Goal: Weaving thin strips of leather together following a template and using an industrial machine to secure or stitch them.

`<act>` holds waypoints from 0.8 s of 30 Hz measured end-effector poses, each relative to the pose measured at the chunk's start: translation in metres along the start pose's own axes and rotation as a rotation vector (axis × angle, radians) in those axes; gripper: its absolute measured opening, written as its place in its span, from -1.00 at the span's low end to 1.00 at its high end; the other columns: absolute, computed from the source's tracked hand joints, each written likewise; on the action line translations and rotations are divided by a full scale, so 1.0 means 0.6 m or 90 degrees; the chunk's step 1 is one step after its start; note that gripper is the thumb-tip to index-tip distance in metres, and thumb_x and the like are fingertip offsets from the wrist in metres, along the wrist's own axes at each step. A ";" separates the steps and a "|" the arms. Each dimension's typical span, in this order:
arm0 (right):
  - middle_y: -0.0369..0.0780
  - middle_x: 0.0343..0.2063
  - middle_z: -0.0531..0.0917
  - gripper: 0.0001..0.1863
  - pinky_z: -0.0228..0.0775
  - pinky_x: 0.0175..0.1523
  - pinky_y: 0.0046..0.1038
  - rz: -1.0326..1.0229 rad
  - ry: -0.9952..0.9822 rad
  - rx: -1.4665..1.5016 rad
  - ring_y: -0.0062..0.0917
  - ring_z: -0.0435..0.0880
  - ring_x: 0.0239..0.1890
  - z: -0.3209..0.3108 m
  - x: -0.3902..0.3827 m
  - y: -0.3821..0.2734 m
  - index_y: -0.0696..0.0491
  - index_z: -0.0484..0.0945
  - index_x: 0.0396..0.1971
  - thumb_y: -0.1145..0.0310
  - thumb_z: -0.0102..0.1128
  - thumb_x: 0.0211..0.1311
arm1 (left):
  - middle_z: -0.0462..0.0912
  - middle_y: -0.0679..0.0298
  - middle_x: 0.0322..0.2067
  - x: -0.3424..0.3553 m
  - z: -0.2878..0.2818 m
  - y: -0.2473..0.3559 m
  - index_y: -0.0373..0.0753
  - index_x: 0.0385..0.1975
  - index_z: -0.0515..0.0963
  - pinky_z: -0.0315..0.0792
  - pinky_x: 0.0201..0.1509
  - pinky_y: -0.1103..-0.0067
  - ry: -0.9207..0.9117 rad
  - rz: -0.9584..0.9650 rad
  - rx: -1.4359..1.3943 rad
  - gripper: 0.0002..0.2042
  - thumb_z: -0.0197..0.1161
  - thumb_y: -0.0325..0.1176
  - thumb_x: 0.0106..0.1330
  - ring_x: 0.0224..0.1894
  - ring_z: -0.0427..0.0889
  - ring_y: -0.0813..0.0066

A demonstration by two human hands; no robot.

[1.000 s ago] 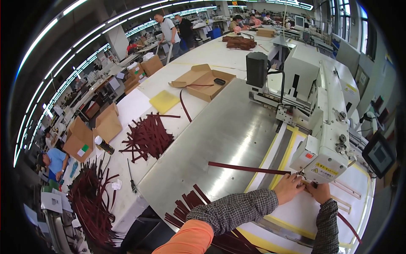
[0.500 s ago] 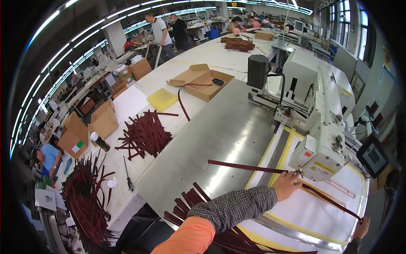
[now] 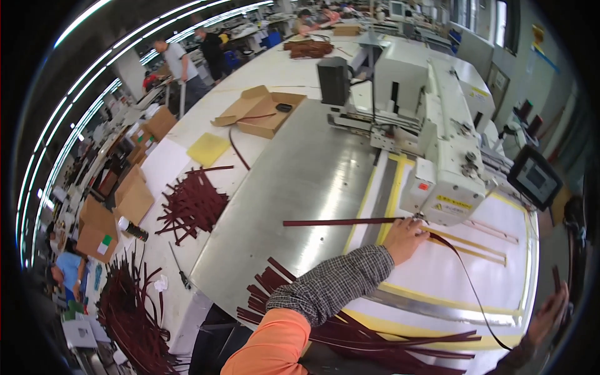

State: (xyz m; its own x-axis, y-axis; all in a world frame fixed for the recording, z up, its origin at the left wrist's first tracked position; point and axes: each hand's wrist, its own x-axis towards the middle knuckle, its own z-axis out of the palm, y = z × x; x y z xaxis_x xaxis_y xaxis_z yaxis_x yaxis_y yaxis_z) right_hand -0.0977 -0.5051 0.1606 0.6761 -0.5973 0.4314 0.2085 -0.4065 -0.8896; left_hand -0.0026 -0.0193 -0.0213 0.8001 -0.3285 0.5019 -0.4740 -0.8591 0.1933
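My left hand (image 3: 404, 240) reaches across to the sewing machine head (image 3: 447, 197), its fingers closed on a maroon strap (image 3: 340, 222) just under the head. The strap runs straight to the left over the steel plate. From the fingers the other part (image 3: 459, 256) bends down to the right, turned on its edge, and ends low beside my right sleeve. My right hand (image 3: 549, 314) is raised near the right rim, blurred, so its grip is unclear. Below my left forearm several more maroon straps (image 3: 375, 337) lie fanned out.
Left of the steel plate (image 3: 275, 187) are a pile of short maroon straps (image 3: 194, 203), a yellow pad (image 3: 209, 149), an open carton (image 3: 272, 122), a screwdriver (image 3: 181, 269) and a spray can (image 3: 132, 229). A control screen (image 3: 535, 178) stands at right. Co-workers are farther off.
My right hand has moved up and outward, apart from the strap's right end, which now hangs lower and slack. My left hand stays on the strap by the machine head. The view has shifted.
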 end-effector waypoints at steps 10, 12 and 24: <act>-0.21 -0.54 0.73 -0.78 0.52 -0.37 -0.48 0.045 -0.559 -0.102 -0.62 0.64 -0.56 0.454 -0.157 0.064 0.21 0.72 -0.27 0.32 0.40 0.34 | 0.59 0.30 0.06 0.029 -0.044 -0.010 0.07 0.14 0.72 0.44 0.17 0.23 -0.038 0.020 0.014 -0.66 0.34 -0.32 0.37 0.09 0.58 0.19; -0.21 -0.56 0.72 -0.78 0.52 -0.36 -0.46 0.042 -0.571 -0.107 -0.60 0.64 -0.55 0.453 -0.163 0.068 0.22 0.72 -0.28 0.32 0.39 0.34 | 0.60 0.29 0.06 0.030 -0.036 0.004 0.07 0.14 0.71 0.44 0.16 0.23 -0.047 0.024 0.005 -0.66 0.33 -0.32 0.37 0.10 0.58 0.18; -0.12 -0.65 0.68 -0.69 0.54 -0.38 -0.33 0.054 -0.650 -0.201 -0.37 0.69 -0.60 0.480 -0.117 0.065 0.19 0.70 -0.47 0.21 0.38 0.22 | 0.62 0.28 0.06 0.022 -0.048 0.000 0.10 0.15 0.71 0.45 0.15 0.23 -0.070 0.001 0.012 -0.63 0.35 -0.34 0.34 0.12 0.59 0.17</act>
State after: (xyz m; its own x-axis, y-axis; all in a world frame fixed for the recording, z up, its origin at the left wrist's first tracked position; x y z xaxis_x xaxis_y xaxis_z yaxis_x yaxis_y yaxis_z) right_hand 0.0664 -0.2797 0.0524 0.9815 0.1692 -0.0898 0.0398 -0.6387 -0.7685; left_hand -0.0023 -0.0123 0.0095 0.8356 -0.3694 0.4066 -0.4685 -0.8657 0.1764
